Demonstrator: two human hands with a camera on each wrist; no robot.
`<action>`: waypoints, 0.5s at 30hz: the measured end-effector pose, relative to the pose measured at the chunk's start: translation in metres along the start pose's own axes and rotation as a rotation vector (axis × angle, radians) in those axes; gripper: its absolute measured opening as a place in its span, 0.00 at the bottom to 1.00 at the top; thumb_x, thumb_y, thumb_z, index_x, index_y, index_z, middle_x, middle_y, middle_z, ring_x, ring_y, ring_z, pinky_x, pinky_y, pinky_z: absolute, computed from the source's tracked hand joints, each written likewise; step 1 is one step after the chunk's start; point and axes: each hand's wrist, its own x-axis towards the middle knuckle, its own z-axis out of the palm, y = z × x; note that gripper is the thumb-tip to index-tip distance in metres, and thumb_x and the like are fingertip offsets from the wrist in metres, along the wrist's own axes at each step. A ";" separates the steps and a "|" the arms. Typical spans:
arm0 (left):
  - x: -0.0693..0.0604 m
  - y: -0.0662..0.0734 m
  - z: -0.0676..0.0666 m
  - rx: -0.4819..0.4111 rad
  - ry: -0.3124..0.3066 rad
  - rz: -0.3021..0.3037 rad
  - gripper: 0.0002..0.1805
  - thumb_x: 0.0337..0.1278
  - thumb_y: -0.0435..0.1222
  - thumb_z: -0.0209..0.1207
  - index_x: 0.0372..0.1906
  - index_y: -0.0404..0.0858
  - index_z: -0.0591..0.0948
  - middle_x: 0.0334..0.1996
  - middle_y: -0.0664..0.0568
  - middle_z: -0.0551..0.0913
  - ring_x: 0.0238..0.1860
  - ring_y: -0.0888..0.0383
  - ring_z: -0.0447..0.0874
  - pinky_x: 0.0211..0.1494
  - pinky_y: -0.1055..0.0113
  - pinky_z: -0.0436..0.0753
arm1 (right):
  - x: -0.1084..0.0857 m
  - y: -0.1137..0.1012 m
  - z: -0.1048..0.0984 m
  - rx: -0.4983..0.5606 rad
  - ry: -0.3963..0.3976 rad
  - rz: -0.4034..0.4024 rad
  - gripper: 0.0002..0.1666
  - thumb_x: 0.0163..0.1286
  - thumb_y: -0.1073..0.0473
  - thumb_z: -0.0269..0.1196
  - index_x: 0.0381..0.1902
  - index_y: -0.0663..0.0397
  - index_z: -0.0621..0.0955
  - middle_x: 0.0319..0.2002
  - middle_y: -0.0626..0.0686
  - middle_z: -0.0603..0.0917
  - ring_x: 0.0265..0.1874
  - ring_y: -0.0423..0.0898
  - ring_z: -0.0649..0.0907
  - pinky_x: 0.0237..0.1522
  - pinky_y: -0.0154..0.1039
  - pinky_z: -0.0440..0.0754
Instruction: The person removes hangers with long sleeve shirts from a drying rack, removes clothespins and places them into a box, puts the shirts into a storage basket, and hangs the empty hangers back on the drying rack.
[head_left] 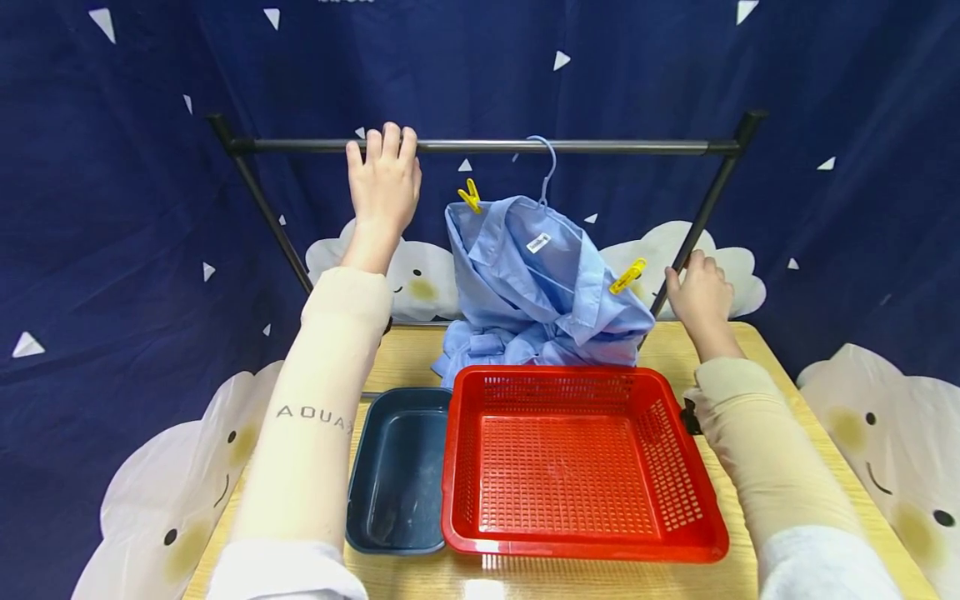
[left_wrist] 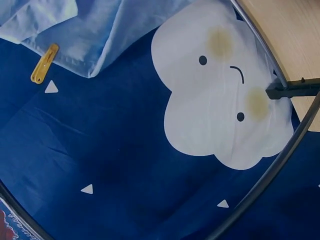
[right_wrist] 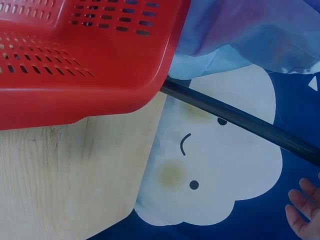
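A light blue shirt hangs by a pale hanger on the black rack's top bar. One yellow clip is on its left shoulder, another yellow clip on its right. Left of the hanger, my left hand lies against the bar with its fingers extended over it. My right hand is beside the rack's right post, fingers loosely spread; in the right wrist view the fingers show apart from the post. The left wrist view shows a clip at the shirt's edge, no hand.
A red perforated basket stands on the wooden table in front of the shirt. To its left, touching or nearly so, is a dark blue tub. A navy curtain with white clouds and triangles hangs behind and at both sides.
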 end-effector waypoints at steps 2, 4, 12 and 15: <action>0.001 0.002 0.000 0.003 0.001 0.002 0.19 0.65 0.40 0.43 0.58 0.39 0.66 0.55 0.44 0.67 0.56 0.45 0.62 0.58 0.48 0.58 | 0.000 0.001 0.001 -0.006 0.007 0.007 0.23 0.70 0.51 0.46 0.46 0.70 0.65 0.44 0.72 0.70 0.46 0.70 0.70 0.44 0.63 0.65; 0.003 0.004 0.001 0.008 0.000 -0.002 0.19 0.65 0.40 0.43 0.58 0.39 0.67 0.55 0.44 0.67 0.56 0.46 0.62 0.58 0.48 0.58 | 0.000 0.001 0.002 -0.007 0.016 0.011 0.23 0.70 0.51 0.47 0.45 0.70 0.65 0.43 0.72 0.70 0.46 0.70 0.70 0.43 0.63 0.66; 0.006 0.006 0.004 0.013 -0.004 -0.041 0.17 0.66 0.40 0.42 0.57 0.40 0.67 0.54 0.45 0.67 0.57 0.47 0.63 0.59 0.49 0.58 | 0.000 0.000 0.004 -0.010 0.037 0.015 0.21 0.69 0.52 0.48 0.43 0.69 0.66 0.41 0.70 0.72 0.44 0.69 0.72 0.41 0.63 0.67; 0.006 0.007 0.004 0.007 -0.011 -0.047 0.17 0.67 0.41 0.42 0.57 0.40 0.67 0.54 0.44 0.67 0.57 0.47 0.63 0.59 0.48 0.58 | -0.001 -0.001 0.005 -0.013 0.035 0.018 0.21 0.70 0.52 0.48 0.44 0.70 0.66 0.41 0.71 0.72 0.44 0.69 0.72 0.40 0.63 0.67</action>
